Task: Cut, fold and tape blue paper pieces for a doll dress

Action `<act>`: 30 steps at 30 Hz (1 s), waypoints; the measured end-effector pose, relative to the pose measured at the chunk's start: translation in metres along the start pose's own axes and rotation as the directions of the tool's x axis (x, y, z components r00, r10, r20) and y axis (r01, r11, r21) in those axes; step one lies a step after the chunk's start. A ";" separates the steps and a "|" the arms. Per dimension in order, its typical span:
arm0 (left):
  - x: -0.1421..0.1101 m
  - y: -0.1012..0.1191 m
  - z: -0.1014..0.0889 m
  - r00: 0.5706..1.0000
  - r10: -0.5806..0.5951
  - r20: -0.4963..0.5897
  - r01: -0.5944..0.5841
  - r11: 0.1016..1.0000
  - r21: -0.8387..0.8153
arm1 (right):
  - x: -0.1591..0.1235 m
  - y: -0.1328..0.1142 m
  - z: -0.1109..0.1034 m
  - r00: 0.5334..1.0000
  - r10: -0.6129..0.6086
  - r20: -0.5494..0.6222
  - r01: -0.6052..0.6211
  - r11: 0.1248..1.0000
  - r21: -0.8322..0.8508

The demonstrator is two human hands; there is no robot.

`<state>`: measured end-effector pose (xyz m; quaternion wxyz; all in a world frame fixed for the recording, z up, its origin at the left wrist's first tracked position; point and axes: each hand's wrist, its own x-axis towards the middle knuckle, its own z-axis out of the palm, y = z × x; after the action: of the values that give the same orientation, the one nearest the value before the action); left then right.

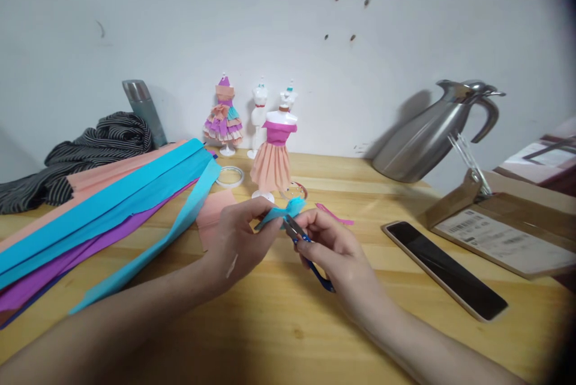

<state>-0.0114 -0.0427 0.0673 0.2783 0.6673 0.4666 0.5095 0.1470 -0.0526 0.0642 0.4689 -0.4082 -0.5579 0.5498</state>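
Forearms, blue paper between hands

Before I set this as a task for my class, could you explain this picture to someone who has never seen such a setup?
There is no machine here: a person works with two bare hands. The one picture comes from a camera worn on the head, looking forward and down.

The left hand pinches a small bright blue piece of paper. The right hand holds blue-handled scissors, their blades at the paper; whether they are cutting is unclear.

On the wooden table, long coloured paper strips lie to the left. Behind the hands stand small white dress forms; the nearest wears a pink top and a peach skirt. To the right are a phone, a cardboard box and a metal jug.
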 end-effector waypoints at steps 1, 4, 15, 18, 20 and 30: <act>0.001 0.000 0.000 1.000 -0.023 0.000 0.023 0.999 -0.033 | 0.001 0.001 0.000 1.000 0.002 0.010 -0.002 1.000 -0.017; 0.002 0.001 0.001 0.993 -0.118 0.028 0.121 0.980 -0.161 | 0.002 0.005 0.002 0.998 0.027 0.048 -0.027 1.000 -0.011; 0.005 0.002 -0.002 0.977 -0.185 0.107 0.205 0.951 -0.230 | -0.005 -0.003 -0.003 0.923 -0.332 0.195 0.381 0.726 -0.573; 0.009 0.003 -0.004 0.942 -0.269 0.201 0.328 0.866 -0.378 | -0.005 -0.005 -0.004 0.921 -0.324 0.217 0.389 0.721 -0.574; 0.010 0.003 -0.004 0.936 -0.290 0.200 0.349 0.842 -0.412 | -0.005 -0.005 -0.004 0.932 -0.294 0.212 0.362 0.768 -0.528; 0.010 0.003 -0.009 0.925 -0.359 0.129 0.381 0.858 -0.345 | 0.004 -0.001 -0.008 0.990 -0.081 0.119 0.107 0.967 -0.233</act>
<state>-0.0180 -0.0356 0.0773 0.5035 0.5169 0.4748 0.5039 0.1543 -0.0473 0.0654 0.4108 -0.4044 -0.6634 0.4771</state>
